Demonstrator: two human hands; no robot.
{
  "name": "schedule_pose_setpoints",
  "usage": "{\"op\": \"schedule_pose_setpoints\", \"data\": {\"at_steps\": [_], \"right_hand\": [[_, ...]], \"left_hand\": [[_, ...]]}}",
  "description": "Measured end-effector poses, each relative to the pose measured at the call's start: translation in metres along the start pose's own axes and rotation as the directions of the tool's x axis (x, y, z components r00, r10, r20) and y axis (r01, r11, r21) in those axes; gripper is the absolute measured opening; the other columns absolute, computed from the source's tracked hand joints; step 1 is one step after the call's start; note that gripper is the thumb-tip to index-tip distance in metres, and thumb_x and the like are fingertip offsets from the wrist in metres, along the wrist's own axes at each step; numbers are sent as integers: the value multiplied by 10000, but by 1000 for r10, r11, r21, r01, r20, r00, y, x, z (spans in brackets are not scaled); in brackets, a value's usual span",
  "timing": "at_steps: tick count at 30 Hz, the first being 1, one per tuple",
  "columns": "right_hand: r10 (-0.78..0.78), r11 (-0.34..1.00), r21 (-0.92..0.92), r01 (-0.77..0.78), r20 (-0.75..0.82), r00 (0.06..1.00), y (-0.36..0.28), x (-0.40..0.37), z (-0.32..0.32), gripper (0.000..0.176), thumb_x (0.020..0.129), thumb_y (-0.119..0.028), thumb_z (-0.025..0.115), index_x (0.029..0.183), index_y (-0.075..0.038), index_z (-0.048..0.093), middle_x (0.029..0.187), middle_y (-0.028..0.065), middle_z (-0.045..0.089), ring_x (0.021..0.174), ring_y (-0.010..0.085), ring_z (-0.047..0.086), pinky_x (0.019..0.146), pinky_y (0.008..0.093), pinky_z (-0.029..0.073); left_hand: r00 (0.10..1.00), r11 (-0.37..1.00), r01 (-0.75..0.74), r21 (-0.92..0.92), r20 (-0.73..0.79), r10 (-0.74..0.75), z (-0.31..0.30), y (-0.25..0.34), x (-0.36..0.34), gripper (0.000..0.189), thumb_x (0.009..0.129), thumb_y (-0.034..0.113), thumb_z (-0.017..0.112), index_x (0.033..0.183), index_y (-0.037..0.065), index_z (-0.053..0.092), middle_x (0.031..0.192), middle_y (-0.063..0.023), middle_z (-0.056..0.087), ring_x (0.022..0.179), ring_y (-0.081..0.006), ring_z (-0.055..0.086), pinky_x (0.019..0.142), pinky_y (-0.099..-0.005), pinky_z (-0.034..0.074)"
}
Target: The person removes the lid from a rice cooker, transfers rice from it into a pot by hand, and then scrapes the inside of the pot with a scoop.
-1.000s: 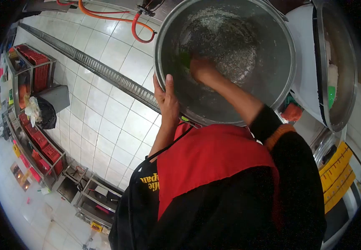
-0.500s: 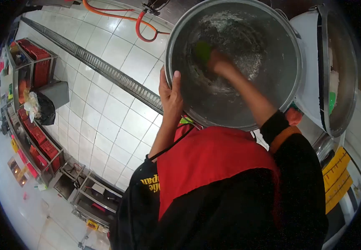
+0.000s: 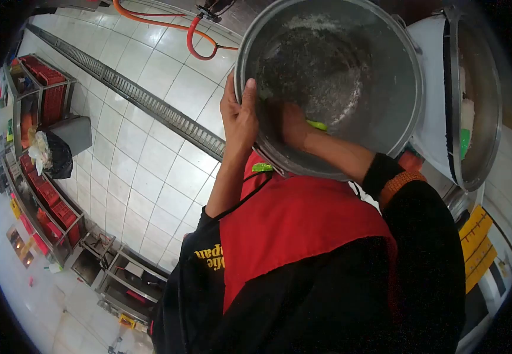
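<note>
A large grey metal pot point(image 3: 380, 88) is tilted towards me, with whitish residue on its dark inner bottom. My left hand point(image 3: 241, 115) grips its left rim, thumb along the edge and fingers round the outside. Deep inside the pot, my right hand point(image 3: 294, 125) is closed and pressed near the lower left inner wall. A lime-green scrubber point(image 3: 316, 125) pokes out beside that hand; most of it is hidden, so its exact shape cannot be made out.
At the right stands a big round metal lid or pan point(image 3: 480, 100) with a green-and-white item in it. A red hose point(image 3: 194, 41) hangs at the top. A drain grate point(image 3: 132, 85) crosses the tiled floor. Racks with red crates point(image 3: 49, 194) and a black bag point(image 3: 60, 154) are at left.
My right hand has moved down and left inside the pot, from the upper bottom to the near left wall, with the green scrubber. My left hand keeps its hold on the rim.
</note>
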State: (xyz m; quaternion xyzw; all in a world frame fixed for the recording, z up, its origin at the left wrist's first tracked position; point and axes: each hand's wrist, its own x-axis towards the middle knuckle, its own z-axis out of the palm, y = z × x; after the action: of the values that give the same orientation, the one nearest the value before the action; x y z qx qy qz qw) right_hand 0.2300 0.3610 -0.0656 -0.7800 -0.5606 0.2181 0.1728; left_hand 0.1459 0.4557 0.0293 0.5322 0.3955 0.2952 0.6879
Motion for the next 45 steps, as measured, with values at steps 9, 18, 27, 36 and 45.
{"op": "schedule_pose_setpoints", "data": {"at_steps": [9,18,27,36,45], "right_hand": [[400,885,-265,-382,14,916,249,59,-45,396,847,-206,508,1225,-87,520,1003,187,638,885,331,629,743,437,503],[28,996,-80,-29,-15,999,140,73,33,321,854,-237,509,1133,-106,599,1029,172,636,1048,319,572,873,418,442],[-114,841,-357,407,618,778,98,30,-34,352,755,-165,556,1098,-113,615,844,167,647,777,322,635,692,461,491],[-339,735,-574,361,151,929,237,85,91,438,828,-221,549,1242,-79,525,1050,160,634,967,340,608,875,475,462],[-508,850,-73,521,145,849,113,64,-11,278,860,-193,520,1118,-126,599,1057,138,633,975,330,607,857,431,470]], "left_hand": [[988,998,-34,60,155,25,0,8,23,399,933,200,529,1258,-25,472,1086,-102,602,1005,-149,533,888,-274,399],[973,995,-4,97,230,-18,-6,22,37,410,928,204,537,1256,-32,468,1096,-107,603,993,-142,543,878,-275,416],[939,965,-98,242,343,9,10,29,87,362,904,201,549,1200,-8,531,961,-69,641,929,-119,550,832,-251,422],[879,977,-94,194,477,-10,15,34,102,355,895,235,594,1192,44,556,1012,-38,620,953,-135,552,862,-272,413],[795,966,-162,200,607,8,20,23,117,371,899,230,588,1219,47,548,1051,-49,623,990,-141,559,887,-278,415]]}}
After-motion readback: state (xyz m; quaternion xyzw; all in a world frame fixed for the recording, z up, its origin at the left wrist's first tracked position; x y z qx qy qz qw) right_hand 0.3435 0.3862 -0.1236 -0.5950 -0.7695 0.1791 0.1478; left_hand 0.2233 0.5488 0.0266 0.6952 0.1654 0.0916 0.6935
